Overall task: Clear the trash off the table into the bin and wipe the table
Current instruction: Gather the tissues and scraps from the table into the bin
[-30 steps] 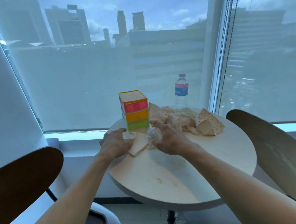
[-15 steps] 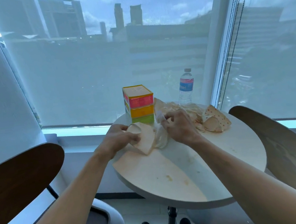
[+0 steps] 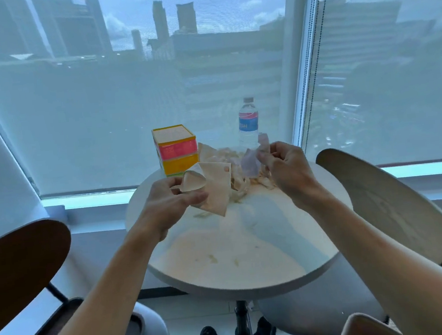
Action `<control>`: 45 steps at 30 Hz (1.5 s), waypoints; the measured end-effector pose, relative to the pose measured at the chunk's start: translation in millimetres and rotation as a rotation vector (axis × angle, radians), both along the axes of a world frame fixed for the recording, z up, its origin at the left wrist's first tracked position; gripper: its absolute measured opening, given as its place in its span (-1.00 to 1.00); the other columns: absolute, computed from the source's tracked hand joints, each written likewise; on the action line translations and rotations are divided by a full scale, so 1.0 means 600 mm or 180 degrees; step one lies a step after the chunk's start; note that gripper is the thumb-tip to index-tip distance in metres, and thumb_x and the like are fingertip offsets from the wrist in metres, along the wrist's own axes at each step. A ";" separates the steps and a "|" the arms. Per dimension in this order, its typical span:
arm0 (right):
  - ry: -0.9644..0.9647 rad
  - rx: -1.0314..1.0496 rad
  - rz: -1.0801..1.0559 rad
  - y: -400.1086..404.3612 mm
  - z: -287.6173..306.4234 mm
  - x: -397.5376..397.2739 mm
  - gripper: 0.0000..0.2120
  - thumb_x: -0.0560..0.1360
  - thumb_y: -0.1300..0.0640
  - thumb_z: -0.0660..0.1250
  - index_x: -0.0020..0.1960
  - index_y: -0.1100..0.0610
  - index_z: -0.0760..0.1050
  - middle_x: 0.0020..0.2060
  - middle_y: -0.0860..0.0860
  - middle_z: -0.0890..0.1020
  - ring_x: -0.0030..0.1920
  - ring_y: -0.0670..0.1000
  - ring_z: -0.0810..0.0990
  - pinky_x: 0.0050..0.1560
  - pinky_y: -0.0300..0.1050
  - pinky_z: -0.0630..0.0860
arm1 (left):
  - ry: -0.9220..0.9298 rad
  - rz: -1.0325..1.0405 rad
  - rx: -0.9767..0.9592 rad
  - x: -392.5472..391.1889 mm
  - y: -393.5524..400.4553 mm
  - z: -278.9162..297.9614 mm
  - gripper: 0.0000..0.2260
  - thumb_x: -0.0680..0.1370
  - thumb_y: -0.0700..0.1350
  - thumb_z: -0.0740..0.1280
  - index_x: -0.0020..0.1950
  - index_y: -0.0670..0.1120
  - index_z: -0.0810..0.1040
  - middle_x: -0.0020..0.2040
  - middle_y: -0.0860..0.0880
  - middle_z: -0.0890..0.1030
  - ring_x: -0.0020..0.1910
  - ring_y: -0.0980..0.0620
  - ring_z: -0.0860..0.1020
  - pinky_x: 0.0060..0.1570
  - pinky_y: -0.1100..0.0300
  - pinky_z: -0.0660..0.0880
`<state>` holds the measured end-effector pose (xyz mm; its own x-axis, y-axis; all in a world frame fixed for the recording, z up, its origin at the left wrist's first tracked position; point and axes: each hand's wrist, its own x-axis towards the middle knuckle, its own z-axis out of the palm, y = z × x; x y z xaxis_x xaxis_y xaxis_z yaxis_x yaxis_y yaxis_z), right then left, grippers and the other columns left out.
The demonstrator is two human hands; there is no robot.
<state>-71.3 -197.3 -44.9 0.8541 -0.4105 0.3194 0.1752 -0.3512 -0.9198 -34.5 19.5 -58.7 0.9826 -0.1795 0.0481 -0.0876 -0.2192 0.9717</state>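
- The left hand point(image 3: 169, 204) is closed in a pinch on a flat beige paper wrapper point(image 3: 215, 186), which is held lifted above the far-left part of the round pale tabletop point(image 3: 251, 272).
- A striped pink, orange and green cardboard box point(image 3: 176, 150) is seen upright at the far-left edge of the tabletop; its top is shut, so its contents cannot be told.
- A heap of crumpled beige paper trash point(image 3: 237, 165) is left lying at the far edge, between the box and the right hand.
- A clear plastic water bottle with a blue and red label point(image 3: 248, 124) is stood capped behind the heap; how full it is cannot be told.
- The right hand point(image 3: 286, 166) is curled shut on a crumpled whitish tissue point(image 3: 251, 161), raised over the heap.
- Small crumbs point(image 3: 212, 258) are scattered near the front edge.
- The task is judged barely begun: two pieces are picked up, nothing is binned, no bin is seen, and wiping is not yet started.
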 end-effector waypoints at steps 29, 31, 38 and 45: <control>0.2210 -0.0218 0.0759 -0.323 -0.306 -0.324 -0.77 0.58 0.03 0.31 -0.03 0.20 0.58 -0.32 0.00 0.50 -0.28 -0.06 0.47 -0.21 -0.19 0.40 | -0.0043 -0.0488 0.0448 -0.290 -0.346 -0.057 -0.69 0.39 -0.09 0.54 0.09 0.01 0.57 -0.21 0.02 0.72 -0.15 0.15 0.68 -0.03 0.19 0.52; 0.2385 -0.0236 0.0858 -0.329 -0.322 -0.331 -0.83 0.54 0.07 0.36 0.05 0.16 0.57 -0.31 -0.05 0.53 -0.30 -0.11 0.49 -0.25 -0.27 0.40 | -0.0148 -0.0420 0.0549 -0.307 -0.354 -0.069 -0.68 0.39 -0.08 0.54 0.09 0.01 0.57 -0.21 0.02 0.72 -0.14 0.14 0.68 0.02 0.18 0.52; 0.2067 -0.0012 0.0657 -0.363 -0.296 -0.333 -0.82 0.58 0.13 0.30 0.18 0.07 0.53 -0.08 0.01 0.57 -0.07 -0.04 0.54 -0.13 -0.21 0.45 | -0.0048 -0.0316 0.1062 -0.348 -0.367 -0.144 -0.63 0.34 -0.04 0.57 0.10 0.04 0.57 -0.21 0.06 0.70 -0.21 0.20 0.65 -0.17 0.28 0.49; 0.1711 0.0105 0.0593 -0.377 -0.260 -0.333 -0.86 0.59 0.17 0.27 0.12 0.05 0.55 -0.09 -0.02 0.57 -0.06 -0.08 0.55 -0.07 -0.20 0.44 | 0.0451 -0.0722 0.1919 -0.378 -0.382 -0.252 -0.38 0.34 0.03 0.57 0.35 0.05 0.45 -0.08 0.02 0.67 -0.10 0.12 0.63 -0.03 0.24 0.52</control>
<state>-271.4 -423.3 -201.0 0.9519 -0.2398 -0.1905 -0.2643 -0.3288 -0.9066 -261.4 -209.7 -210.2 0.9066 -0.3380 -0.2528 -0.0760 -0.7198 0.6900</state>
